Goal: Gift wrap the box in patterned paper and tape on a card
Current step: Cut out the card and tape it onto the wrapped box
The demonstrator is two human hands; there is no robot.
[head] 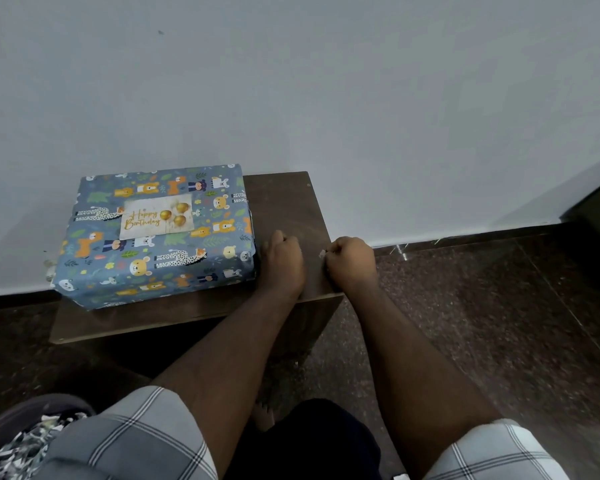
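On dark table (284,202): wrapped box (156,237) left; both hands fisted, right hand (350,265) pinching scrap (323,253).

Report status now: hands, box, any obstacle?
Left hand curled, empty. Right hand pinches small pale scrap. Blue animal-patterned wrapped box bears Happy Birthday card. No obstacle seen.

A room in a home is shown: a plain white wall (326,81), a dark speckled stone floor (499,323) and a small brown wooden counter (284,202).
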